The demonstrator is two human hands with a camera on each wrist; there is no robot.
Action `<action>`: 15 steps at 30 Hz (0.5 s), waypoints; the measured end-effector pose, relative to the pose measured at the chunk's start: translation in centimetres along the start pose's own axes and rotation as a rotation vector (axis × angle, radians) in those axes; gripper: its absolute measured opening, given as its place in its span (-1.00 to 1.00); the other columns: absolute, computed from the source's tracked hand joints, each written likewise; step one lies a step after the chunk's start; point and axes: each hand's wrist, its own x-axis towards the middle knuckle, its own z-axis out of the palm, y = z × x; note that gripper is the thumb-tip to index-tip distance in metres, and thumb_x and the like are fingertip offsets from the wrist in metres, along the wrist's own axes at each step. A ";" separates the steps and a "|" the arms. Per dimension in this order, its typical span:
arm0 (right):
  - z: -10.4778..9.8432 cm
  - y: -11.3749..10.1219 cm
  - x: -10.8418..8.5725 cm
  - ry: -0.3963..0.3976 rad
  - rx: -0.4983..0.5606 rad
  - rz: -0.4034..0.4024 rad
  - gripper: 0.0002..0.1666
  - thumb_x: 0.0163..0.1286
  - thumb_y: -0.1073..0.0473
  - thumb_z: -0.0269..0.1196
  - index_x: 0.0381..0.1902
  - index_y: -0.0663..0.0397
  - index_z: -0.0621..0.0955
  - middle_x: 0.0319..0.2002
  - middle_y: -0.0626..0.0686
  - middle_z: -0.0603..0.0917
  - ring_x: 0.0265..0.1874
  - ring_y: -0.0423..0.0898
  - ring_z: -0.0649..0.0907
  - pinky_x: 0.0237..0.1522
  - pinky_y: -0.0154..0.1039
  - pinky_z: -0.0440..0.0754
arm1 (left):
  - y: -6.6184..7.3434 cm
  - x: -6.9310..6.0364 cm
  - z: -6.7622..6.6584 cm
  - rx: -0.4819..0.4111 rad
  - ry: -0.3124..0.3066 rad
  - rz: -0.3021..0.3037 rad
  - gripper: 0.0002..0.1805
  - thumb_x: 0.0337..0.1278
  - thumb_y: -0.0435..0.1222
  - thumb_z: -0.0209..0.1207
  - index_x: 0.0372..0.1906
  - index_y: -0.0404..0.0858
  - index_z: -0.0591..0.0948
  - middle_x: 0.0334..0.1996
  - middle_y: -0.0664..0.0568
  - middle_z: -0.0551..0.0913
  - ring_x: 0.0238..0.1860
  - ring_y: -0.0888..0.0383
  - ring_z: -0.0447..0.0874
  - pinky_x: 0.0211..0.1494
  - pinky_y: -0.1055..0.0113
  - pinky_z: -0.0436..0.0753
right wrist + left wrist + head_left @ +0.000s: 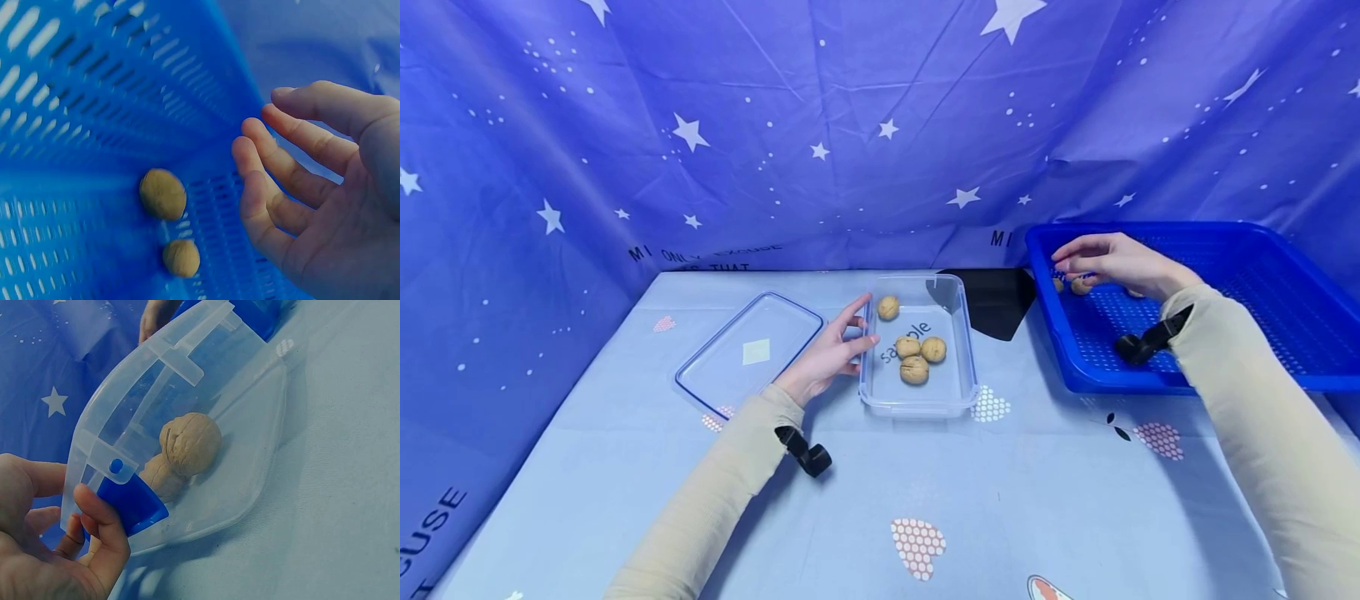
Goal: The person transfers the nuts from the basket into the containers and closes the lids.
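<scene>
My left hand (823,358) holds the left rim of a clear plastic food container (955,400), fingers and thumb on either side of the wall. Inside lie several walnuts (914,370), most grouped near the middle and one by the far left corner. In the left wrist view, a walnut (194,444) shows through the wall. Over the left part of a blue plastic basket (1075,375), my right hand (1116,262) hovers with relaxed, slightly bent fingers and an empty palm. Below it in the right wrist view are two walnuts (164,195) on the basket floor.
A clear lid (797,321) with a blue edge lies left of the container, a pale square label on it. Behind the table hangs a blue star-patterned curtain (820,200). A black patch (1000,300) lies between container and basket.
</scene>
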 end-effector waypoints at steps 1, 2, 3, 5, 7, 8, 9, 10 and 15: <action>-0.1 0.3 0.1 -0.002 0.010 0.002 -0.49 0.44 0.12 0.19 0.18 0.37 0.45 -0.05 0.02 0.67 -0.11 -0.18 0.64 -0.05 -0.13 0.62 | 0.0 0.0 0.0 0.001 0.001 0.000 -0.19 0.30 -0.47 0.06 0.54 0.03 0.03 0.14 -0.21 0.14 -0.29 0.10 0.34 -0.42 0.35 0.51; -0.1 0.5 0.2 -0.003 0.024 0.003 -0.50 0.44 0.14 0.19 0.18 0.39 0.44 -0.07 0.01 0.68 -0.13 -0.18 0.65 -0.06 -0.13 0.63 | 0.0 0.0 0.0 0.000 0.001 0.000 -0.19 0.30 -0.47 0.06 0.54 0.03 0.03 0.14 -0.21 0.14 -0.29 0.09 0.34 -0.42 0.34 0.51; -0.1 0.8 0.3 -0.001 0.037 0.005 -0.51 0.43 0.16 0.19 0.17 0.41 0.44 -0.09 0.00 0.68 -0.14 -0.19 0.65 -0.08 -0.13 0.63 | -0.1 0.1 0.0 0.001 0.000 0.000 -0.19 0.30 -0.47 0.06 0.54 0.03 0.03 0.14 -0.21 0.14 -0.29 0.10 0.35 -0.42 0.34 0.52; -0.2 1.2 0.6 0.006 0.061 0.016 -0.52 0.43 0.18 0.19 0.17 0.43 0.44 -0.13 -0.02 0.68 -0.16 -0.17 0.66 -0.10 -0.15 0.64 | -0.1 0.1 0.0 0.000 -0.002 0.001 -0.18 0.30 -0.47 0.06 0.54 0.02 0.02 0.14 -0.21 0.14 -0.29 0.10 0.35 -0.42 0.34 0.51; -0.2 1.5 0.8 0.015 0.081 0.028 -0.52 0.43 0.20 0.19 0.16 0.45 0.43 -0.15 -0.01 0.68 -0.17 -0.15 0.66 -0.09 -0.14 0.65 | -0.1 0.1 0.0 0.000 -0.003 0.001 -0.18 0.30 -0.47 0.06 0.54 0.02 0.02 0.14 -0.21 0.14 -0.30 0.10 0.35 -0.42 0.35 0.51; -0.2 1.7 0.9 0.016 0.091 0.032 -0.53 0.43 0.22 0.18 0.16 0.46 0.43 -0.16 0.00 0.68 -0.18 -0.14 0.66 -0.09 -0.12 0.65 | -0.2 0.1 0.0 0.000 -0.003 0.001 -0.18 0.29 -0.47 0.07 0.54 0.02 0.02 0.14 -0.21 0.14 -0.30 0.11 0.35 -0.43 0.35 0.51; -0.2 1.8 1.0 0.016 0.099 0.036 -0.53 0.43 0.23 0.18 0.16 0.47 0.43 -0.17 0.00 0.68 -0.18 -0.13 0.67 -0.07 -0.10 0.64 | -0.2 0.1 0.0 0.001 -0.004 0.000 -0.18 0.29 -0.48 0.07 0.54 0.02 0.02 0.13 -0.21 0.14 -0.31 0.11 0.35 -0.43 0.35 0.50; -0.2 1.9 1.1 0.015 0.102 0.037 -0.53 0.43 0.24 0.17 0.17 0.48 0.42 -0.17 0.01 0.68 -0.18 -0.12 0.67 -0.07 -0.09 0.64 | -0.2 0.1 0.0 0.000 -0.004 0.000 -0.17 0.29 -0.48 0.07 0.54 0.03 0.02 0.14 -0.21 0.14 -0.31 0.11 0.35 -0.43 0.35 0.50; -0.2 2.6 1.6 0.013 0.083 0.045 -0.47 0.43 0.20 0.18 0.21 0.49 0.38 -0.14 0.01 0.64 -0.16 -0.10 0.65 -0.03 -0.05 0.62 | -0.1 0.2 0.0 0.005 0.001 -0.001 -0.19 0.30 -0.47 0.07 0.54 0.03 0.04 0.14 -0.20 0.15 -0.29 0.10 0.36 -0.42 0.34 0.52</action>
